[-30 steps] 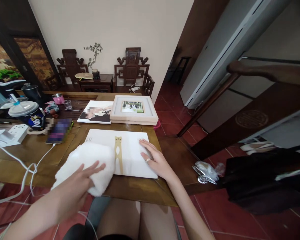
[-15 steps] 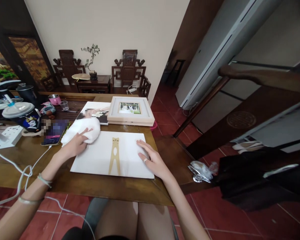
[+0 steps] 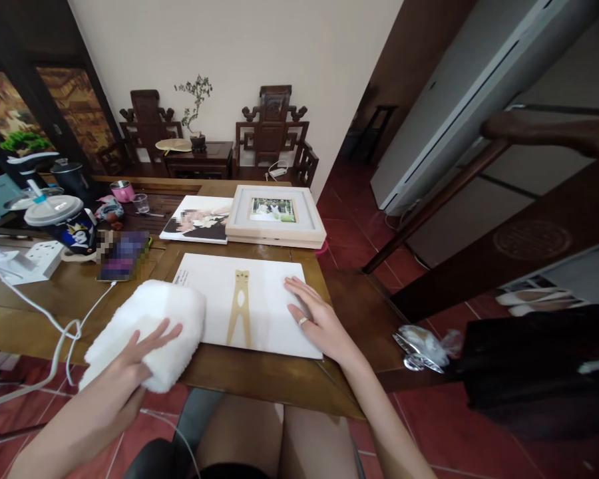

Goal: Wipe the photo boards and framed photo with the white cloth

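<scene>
Both my hands lie flat, one on a fluffy cloth, one on a white board.

My left hand (image 3: 140, 349) rests with fingers spread on top of the fluffy white rectangular cloth (image 3: 147, 329), which sits at the near edge of the brown wooden table (image 3: 40, 319) and overlaps the left edge of the flat white rectangular board with a tan wooden stand strip (image 3: 249, 303). My right hand (image 3: 319, 319) presses open-palmed on the board's right part, a ring on one finger, well apart from the cloth. Beyond the board lies a pale wooden picture frame holding a small photo (image 3: 277, 216), with a frameless photo print (image 3: 197, 219) just beside it on the left. Further left stands a dark lidded cup with a straw (image 3: 62, 223).
</scene>
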Demonstrator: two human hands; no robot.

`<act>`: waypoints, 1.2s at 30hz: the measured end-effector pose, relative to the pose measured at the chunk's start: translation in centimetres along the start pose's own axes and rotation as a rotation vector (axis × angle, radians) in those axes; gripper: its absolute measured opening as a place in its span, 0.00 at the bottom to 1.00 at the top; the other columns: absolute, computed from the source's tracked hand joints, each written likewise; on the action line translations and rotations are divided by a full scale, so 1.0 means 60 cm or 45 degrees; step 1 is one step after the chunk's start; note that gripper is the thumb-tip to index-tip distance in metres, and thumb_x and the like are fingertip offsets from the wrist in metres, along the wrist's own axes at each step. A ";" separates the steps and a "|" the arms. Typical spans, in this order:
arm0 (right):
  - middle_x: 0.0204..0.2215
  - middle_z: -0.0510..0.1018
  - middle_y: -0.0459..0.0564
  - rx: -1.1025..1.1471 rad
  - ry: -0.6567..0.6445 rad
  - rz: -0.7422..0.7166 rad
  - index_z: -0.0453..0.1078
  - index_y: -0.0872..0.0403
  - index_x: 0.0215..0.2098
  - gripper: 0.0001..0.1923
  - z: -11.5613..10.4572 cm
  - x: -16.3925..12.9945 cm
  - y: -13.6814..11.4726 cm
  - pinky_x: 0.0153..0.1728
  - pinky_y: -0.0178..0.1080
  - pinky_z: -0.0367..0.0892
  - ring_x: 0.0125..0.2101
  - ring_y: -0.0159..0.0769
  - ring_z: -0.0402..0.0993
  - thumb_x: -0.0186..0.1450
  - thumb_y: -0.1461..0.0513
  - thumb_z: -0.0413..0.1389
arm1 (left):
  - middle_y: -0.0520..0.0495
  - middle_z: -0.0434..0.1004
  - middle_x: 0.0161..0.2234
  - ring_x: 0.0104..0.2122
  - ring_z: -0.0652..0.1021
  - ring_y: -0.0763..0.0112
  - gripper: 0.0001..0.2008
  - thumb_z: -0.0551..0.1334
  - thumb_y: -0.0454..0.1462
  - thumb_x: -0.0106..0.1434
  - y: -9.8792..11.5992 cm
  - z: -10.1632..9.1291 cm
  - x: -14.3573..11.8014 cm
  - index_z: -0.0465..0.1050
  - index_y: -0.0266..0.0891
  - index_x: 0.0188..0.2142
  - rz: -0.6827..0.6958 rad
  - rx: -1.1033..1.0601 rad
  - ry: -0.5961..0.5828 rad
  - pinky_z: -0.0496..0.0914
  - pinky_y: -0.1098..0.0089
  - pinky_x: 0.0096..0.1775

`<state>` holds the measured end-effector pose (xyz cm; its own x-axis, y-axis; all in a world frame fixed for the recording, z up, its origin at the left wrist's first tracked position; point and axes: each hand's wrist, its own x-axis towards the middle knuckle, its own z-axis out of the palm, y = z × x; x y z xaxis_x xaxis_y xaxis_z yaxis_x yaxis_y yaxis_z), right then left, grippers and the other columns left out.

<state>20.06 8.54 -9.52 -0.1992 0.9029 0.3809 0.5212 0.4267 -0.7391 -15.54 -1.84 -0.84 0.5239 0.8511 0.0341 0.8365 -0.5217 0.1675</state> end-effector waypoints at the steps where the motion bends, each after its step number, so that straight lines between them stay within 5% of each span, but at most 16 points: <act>1: 0.59 0.67 0.52 0.003 0.002 -0.001 0.65 0.47 0.57 0.21 0.000 0.000 0.000 0.63 0.56 0.51 0.62 0.44 0.57 0.66 0.59 0.51 | 0.56 0.50 0.66 0.66 0.51 0.63 0.19 0.47 0.26 0.57 0.000 -0.004 0.006 0.74 0.42 0.34 -0.010 -0.001 -0.029 0.51 0.55 0.65; 8: 0.59 0.67 0.52 0.018 -0.003 0.008 0.66 0.48 0.57 0.21 -0.001 0.002 0.003 0.63 0.56 0.52 0.62 0.44 0.57 0.66 0.59 0.51 | 0.47 0.47 0.67 0.66 0.49 0.58 0.18 0.47 0.26 0.55 -0.026 0.001 0.148 0.74 0.36 0.35 -0.082 -0.013 -0.197 0.48 0.46 0.63; 13: 0.59 0.67 0.53 0.020 -0.016 0.024 0.65 0.48 0.57 0.21 -0.002 0.003 0.002 0.63 0.55 0.52 0.62 0.44 0.57 0.66 0.59 0.51 | 0.35 0.44 0.67 0.66 0.47 0.44 0.17 0.50 0.27 0.56 -0.025 0.038 0.246 0.75 0.31 0.39 -0.195 0.199 0.063 0.46 0.36 0.60; 17: 0.59 0.67 0.54 0.016 -0.017 0.022 0.65 0.49 0.57 0.21 -0.003 0.003 0.001 0.62 0.55 0.52 0.62 0.44 0.57 0.66 0.59 0.51 | 0.35 0.47 0.66 0.65 0.50 0.43 0.16 0.52 0.25 0.55 0.020 0.046 0.236 0.77 0.32 0.35 -0.095 0.265 -0.010 0.50 0.36 0.59; 21: 0.60 0.67 0.52 0.030 -0.016 0.032 0.65 0.48 0.57 0.21 -0.003 0.002 0.001 0.63 0.56 0.51 0.62 0.44 0.56 0.66 0.58 0.51 | 0.37 0.46 0.67 0.65 0.50 0.42 0.15 0.53 0.23 0.50 0.066 0.047 0.162 0.77 0.34 0.30 -0.052 0.230 -0.098 0.50 0.35 0.59; 27: 0.59 0.67 0.52 0.026 -0.010 0.014 0.65 0.47 0.58 0.21 -0.001 0.002 0.003 0.63 0.56 0.51 0.62 0.44 0.56 0.66 0.58 0.51 | 0.47 0.44 0.67 0.66 0.49 0.50 0.18 0.52 0.21 0.46 0.073 0.020 0.071 0.77 0.38 0.29 0.030 0.121 -0.266 0.53 0.41 0.60; 31: 0.59 0.67 0.53 0.016 -0.023 0.017 0.65 0.48 0.57 0.21 -0.001 0.002 0.004 0.63 0.55 0.51 0.62 0.44 0.56 0.66 0.58 0.51 | 0.49 0.47 0.67 0.66 0.49 0.59 0.21 0.49 0.20 0.49 0.042 -0.001 0.103 0.76 0.38 0.32 0.074 0.026 -0.271 0.51 0.47 0.63; 36: 0.60 0.67 0.53 0.021 -0.025 0.028 0.65 0.49 0.58 0.21 -0.002 0.002 0.004 0.62 0.55 0.51 0.62 0.44 0.56 0.66 0.58 0.51 | 0.44 0.43 0.68 0.67 0.46 0.53 0.17 0.50 0.23 0.55 -0.007 0.021 0.217 0.76 0.34 0.34 0.099 0.118 -0.113 0.44 0.42 0.63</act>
<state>20.26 8.76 -9.58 -0.2041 0.9130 0.3532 0.5121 0.4071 -0.7564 -8.87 9.40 -1.73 0.5961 0.8017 -0.0444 0.8021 -0.5923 0.0759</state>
